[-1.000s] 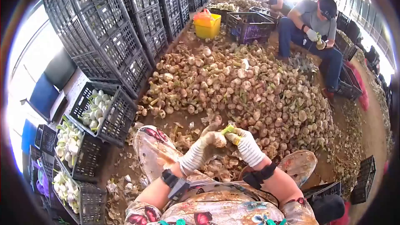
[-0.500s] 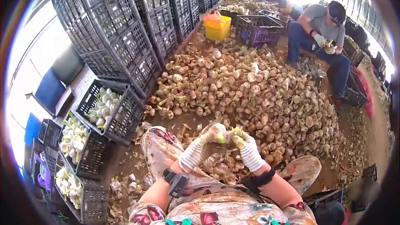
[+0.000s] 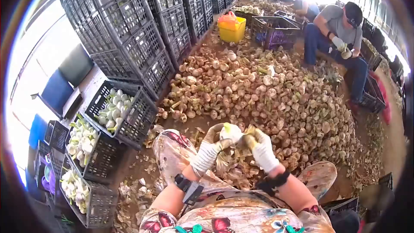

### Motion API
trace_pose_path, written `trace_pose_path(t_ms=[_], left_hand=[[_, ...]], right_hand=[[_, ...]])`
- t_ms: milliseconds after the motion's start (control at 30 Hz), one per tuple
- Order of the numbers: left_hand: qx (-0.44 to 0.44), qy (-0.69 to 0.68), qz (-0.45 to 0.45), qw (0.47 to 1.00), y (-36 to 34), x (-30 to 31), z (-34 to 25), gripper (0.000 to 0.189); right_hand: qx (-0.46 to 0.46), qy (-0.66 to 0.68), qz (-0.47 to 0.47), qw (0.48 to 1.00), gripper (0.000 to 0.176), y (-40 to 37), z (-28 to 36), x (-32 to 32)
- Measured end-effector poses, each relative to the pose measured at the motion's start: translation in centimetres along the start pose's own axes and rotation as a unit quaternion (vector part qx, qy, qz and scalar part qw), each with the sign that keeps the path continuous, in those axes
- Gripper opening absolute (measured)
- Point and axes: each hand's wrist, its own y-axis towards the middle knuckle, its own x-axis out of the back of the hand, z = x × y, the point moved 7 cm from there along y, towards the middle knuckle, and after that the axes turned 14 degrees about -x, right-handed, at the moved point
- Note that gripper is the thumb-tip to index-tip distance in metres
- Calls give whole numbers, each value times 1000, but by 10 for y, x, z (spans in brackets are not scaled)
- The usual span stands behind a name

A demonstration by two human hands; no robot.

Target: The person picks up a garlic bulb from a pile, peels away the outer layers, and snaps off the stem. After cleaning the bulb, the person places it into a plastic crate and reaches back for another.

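Wrapped round a pale, peeled garlic bulb (image 3: 231, 132) is my left hand (image 3: 210, 147), in a soiled white glove. My right hand (image 3: 260, 147), gloved too, is closed just right of the bulb, its fingertips pinched together at the bulb's side; what they grip is too small to make out. Both hands are above my lap, over loose papery skins (image 3: 233, 168). Beyond them spreads a large heap of unpeeled garlic (image 3: 258, 90).
Crates of cleaned bulbs (image 3: 137, 118) stand at the left, below tall stacks of black crates (image 3: 125, 21). A yellow bucket (image 3: 232, 32) is behind the heap. At the right sits a gloved co-worker (image 3: 340, 34); other people are farther back.
The bulb has turned in my left hand, showing its white, peeled side and short green stem end. The camera view has shifted slightly. The co-worker's hands have moved a little.
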Motion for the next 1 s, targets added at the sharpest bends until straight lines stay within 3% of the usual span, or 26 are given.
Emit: trace_pose_path(t_ms=[33, 67, 133, 167, 267, 400, 467, 633, 767, 900, 1000], left_hand=[[22, -25, 7, 999, 0, 2, 2, 59], [13, -28, 7, 999, -1, 3, 2, 58], [-14, -37, 8, 999, 2, 5, 3, 55], [15, -37, 15, 999, 1, 4, 2, 56], [25, -10, 39, 999, -1, -5, -1, 58], [35, -26, 59, 997, -1, -11, 18, 60], [38, -35, 56, 997, 1, -10, 17, 59], [54, -94, 40, 993, 1, -9, 17, 58], [63, -124, 29, 990, 1, -8, 18, 59], [37, -68, 39, 996, 0, -13, 16, 61], [17, -44, 43, 998, 0, -12, 23, 60]], right_hand=[[90, -166, -99, 977, 10, 10, 9, 18], [58, -182, -140, 972, 10, 22, 2, 34], [99, -297, -107, 944, 16, 48, -33, 57], [2, -171, -35, 985, 24, 39, -27, 47], [-53, 30, 88, 994, 32, -5, 35, 0], [-29, -60, 58, 996, 25, -8, 38, -2], [-112, -46, 77, 990, 22, -5, 29, 8], [-57, 40, 34, 997, 18, -7, 33, 11], [-178, -34, 67, 981, 22, -13, 18, 21], [73, -158, -2, 985, 25, -14, 41, 8], [71, -146, -6, 987, 22, -11, 35, 6]])
